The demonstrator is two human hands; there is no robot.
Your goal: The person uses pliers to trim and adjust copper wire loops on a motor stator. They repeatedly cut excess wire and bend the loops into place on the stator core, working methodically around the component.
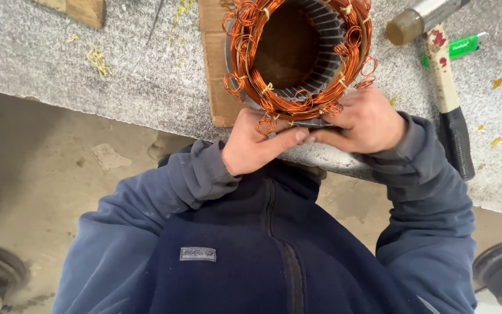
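Head view shows a motor stator (297, 52) with copper wire windings (251, 87) standing on a cardboard sheet (213, 58) at the near edge of a grey speckled workbench (117, 75). Left hand (257, 142) and right hand (364, 122) meet at the stator's near rim, fingers curled together and pinched against the lower winding, the left thumb touching the right fingertips. A mallet (443, 70) and a green lighter (460, 45) lie near, to the right of the stator.
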